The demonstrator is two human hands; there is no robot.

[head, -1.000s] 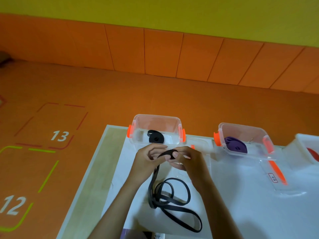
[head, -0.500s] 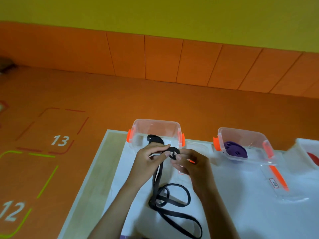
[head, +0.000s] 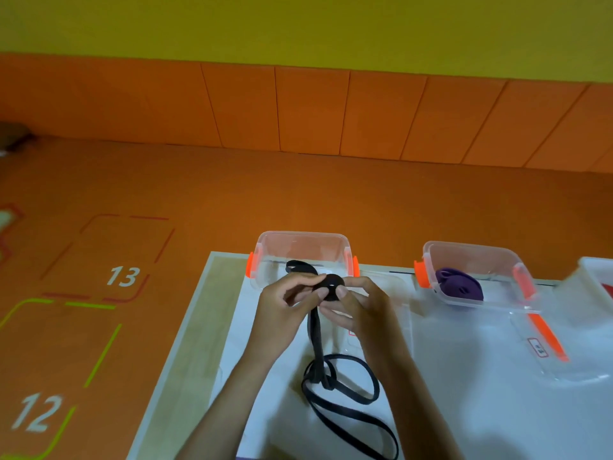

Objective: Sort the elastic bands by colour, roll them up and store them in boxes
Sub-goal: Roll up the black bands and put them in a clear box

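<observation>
The left hand [head: 285, 303] and the right hand [head: 361, 307] met above the counter [head: 212, 313]. Both pinched the small rolled end of the black band [head: 331, 287]. The rest of it hung down and lay in loose loops on the white sheet [head: 464, 393].

Far left was the orange floor [head: 199, 194] with 12 and 13 painted on it, beside the counter's pale edge. Just behind the hands stood a clear box [head: 302, 235] with a second black band [head: 297, 267] inside. Further right, apart, another box [head: 477, 252] held a purple band [head: 459, 288]. A clear lid [head: 547, 336] lay in front of it. White sheet showed between the right arm and the lid. Behind everything rose an orange and yellow wall [head: 298, 34].
</observation>
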